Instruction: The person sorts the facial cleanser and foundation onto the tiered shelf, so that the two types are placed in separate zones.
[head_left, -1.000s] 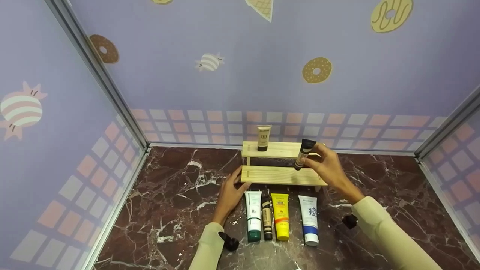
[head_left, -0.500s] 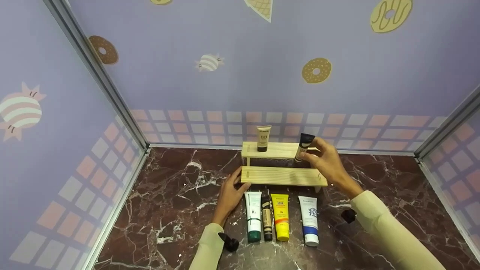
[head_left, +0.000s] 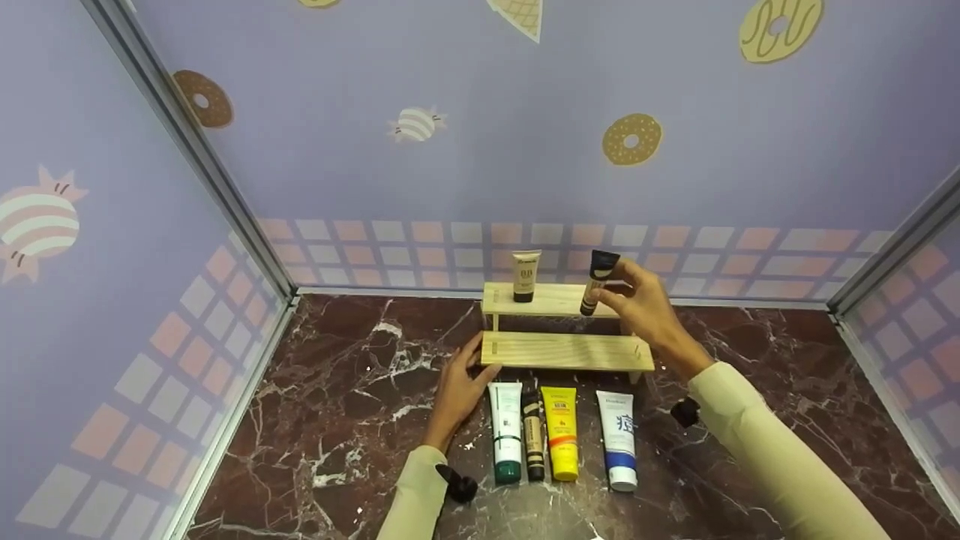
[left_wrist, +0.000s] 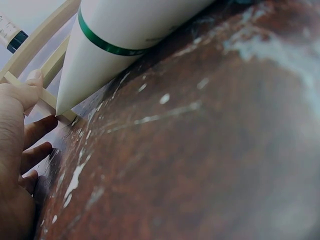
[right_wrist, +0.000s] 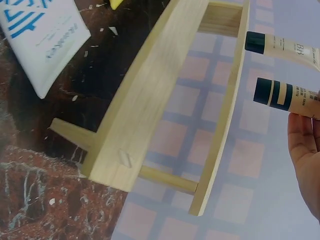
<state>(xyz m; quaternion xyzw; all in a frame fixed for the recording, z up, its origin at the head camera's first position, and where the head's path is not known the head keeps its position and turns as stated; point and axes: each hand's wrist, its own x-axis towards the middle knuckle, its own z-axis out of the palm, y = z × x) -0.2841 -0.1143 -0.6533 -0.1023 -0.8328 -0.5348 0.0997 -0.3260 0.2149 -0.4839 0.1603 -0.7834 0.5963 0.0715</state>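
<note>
- Right hand point(head_left: 645, 304), right of centre in the head view: I have thumb and fingers pinching the dark-ended tube point(head_left: 597, 283), a narrow hold.
- Tube leans, its top tipped to the right. In the head view its lower end overlaps the rack's upper board; my right wrist view shows a gap between that end and the wood, so it is held clear.
- Left hand point(head_left: 459, 386), lower centre: thumb at the front edge and fingers round the left end of the wooden rack point(head_left: 566, 351), gripping that corner.
- BB tube point(head_left: 526, 276), beige, stands upright on its dark cap on the upper board, left of the held tube.
- Below the rack, lower centre, I count four tubes lying on the marbled table point(head_left: 337, 420): green-capped white tube point(head_left: 507, 431), slim black-and-gold tube point(head_left: 533, 442), yellow tube point(head_left: 562, 435), then, a little apart to the right, blue-banded white tube point(head_left: 619, 442).
- Lilac wall point(head_left: 525, 165) fills the upper frame, printed with doughnuts and sweets.
</note>
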